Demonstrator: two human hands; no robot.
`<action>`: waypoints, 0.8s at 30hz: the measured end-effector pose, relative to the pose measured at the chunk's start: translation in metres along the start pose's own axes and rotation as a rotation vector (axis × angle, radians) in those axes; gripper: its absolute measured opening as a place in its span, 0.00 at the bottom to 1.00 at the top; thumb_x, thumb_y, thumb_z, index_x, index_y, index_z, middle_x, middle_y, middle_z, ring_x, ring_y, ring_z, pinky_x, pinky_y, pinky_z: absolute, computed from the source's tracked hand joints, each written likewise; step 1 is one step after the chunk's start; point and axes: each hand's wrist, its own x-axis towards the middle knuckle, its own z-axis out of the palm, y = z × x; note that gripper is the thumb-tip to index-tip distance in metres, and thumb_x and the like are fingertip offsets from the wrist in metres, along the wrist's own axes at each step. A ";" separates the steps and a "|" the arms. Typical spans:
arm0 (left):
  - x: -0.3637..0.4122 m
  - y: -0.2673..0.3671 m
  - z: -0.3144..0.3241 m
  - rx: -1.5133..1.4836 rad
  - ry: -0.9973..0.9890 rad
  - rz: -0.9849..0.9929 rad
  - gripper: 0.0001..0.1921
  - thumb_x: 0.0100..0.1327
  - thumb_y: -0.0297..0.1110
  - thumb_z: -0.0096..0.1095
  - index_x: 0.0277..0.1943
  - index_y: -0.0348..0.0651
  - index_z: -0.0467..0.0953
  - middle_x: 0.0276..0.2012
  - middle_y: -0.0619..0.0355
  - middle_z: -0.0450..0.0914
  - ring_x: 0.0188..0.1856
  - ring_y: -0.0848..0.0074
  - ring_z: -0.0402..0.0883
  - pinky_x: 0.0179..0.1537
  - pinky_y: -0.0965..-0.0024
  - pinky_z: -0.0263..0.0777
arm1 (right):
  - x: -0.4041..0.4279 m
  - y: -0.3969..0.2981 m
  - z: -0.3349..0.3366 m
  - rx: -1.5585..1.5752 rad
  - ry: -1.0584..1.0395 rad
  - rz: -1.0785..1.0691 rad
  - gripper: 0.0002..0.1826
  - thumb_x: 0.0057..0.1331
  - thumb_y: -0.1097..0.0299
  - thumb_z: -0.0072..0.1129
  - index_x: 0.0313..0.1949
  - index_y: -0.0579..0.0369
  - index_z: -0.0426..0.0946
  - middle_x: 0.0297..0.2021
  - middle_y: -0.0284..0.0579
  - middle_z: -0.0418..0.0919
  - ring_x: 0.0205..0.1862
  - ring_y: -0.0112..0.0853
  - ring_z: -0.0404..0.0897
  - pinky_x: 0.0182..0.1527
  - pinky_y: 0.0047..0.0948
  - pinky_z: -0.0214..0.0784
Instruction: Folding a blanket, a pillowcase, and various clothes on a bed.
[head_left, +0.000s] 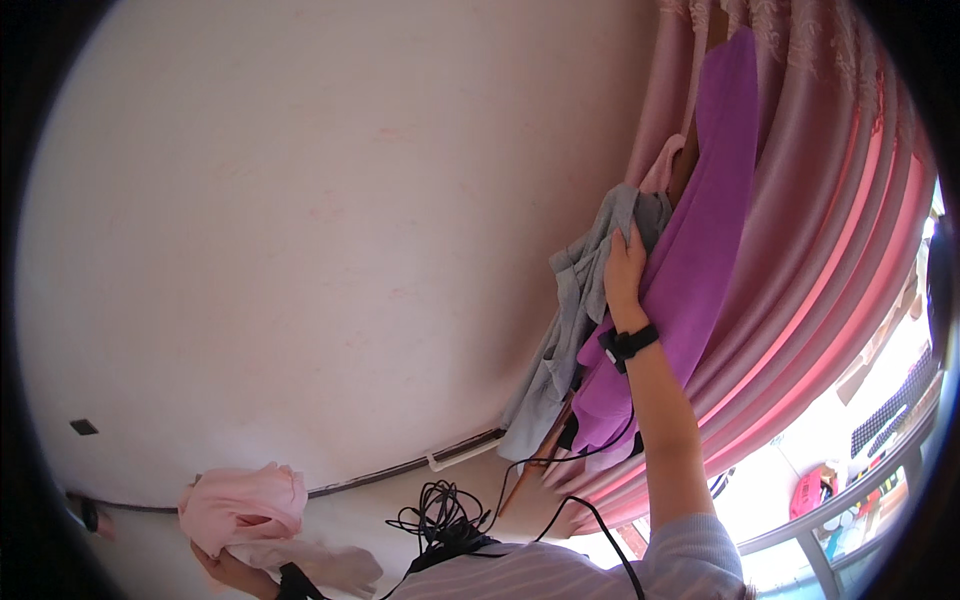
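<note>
My right hand (624, 274) is raised and gripping the upper part of a grey garment (574, 300), its fingertips partly covered by the fabric. The grey garment hangs against a wooden post (684, 169), next to a long purple garment (701, 210). A small piece of pink cloth (664, 165) shows behind the grey one. Low on the left, my left hand (229, 574) holds a bunched pink garment (244, 506). Paler cloth (322, 566) droops beside that wrist. Black bands circle both wrists.
Pink curtains (795, 225) hang close behind the clothes. A plain wall (300, 225) fills the left and middle. A tangled black cable (450, 510) lies by my chest, with strands running towards my right arm. A metal railing (817, 555) and a bright pink item (810, 491) appear at lower right.
</note>
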 end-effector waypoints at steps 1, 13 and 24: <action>-0.001 -0.003 0.000 -0.037 -0.005 -0.006 0.15 0.56 0.28 0.44 0.46 0.33 0.67 0.43 0.52 0.71 0.42 0.69 0.69 0.46 0.71 0.61 | 0.003 -0.005 0.002 -0.015 -0.009 -0.047 0.18 0.61 0.73 0.38 0.50 0.68 0.61 0.47 0.53 0.68 0.48 0.35 0.67 0.52 0.26 0.54; -0.008 0.028 0.012 -0.203 -0.041 -0.078 0.14 0.54 0.25 0.44 0.44 0.33 0.68 0.40 0.54 0.71 0.41 0.73 0.69 0.45 0.72 0.61 | 0.026 -0.019 -0.001 -0.943 -0.293 -0.246 0.24 0.58 0.72 0.43 0.55 0.51 0.56 0.25 0.57 0.73 0.28 0.52 0.72 0.31 0.44 0.64; -0.014 0.057 0.013 -0.065 -0.023 -0.042 0.14 0.52 0.24 0.41 0.43 0.32 0.68 0.41 0.53 0.72 0.41 0.71 0.69 0.46 0.73 0.61 | 0.039 0.015 0.040 -0.955 -0.539 -0.273 0.20 0.54 0.74 0.44 0.48 0.60 0.64 0.27 0.55 0.74 0.29 0.46 0.74 0.31 0.40 0.65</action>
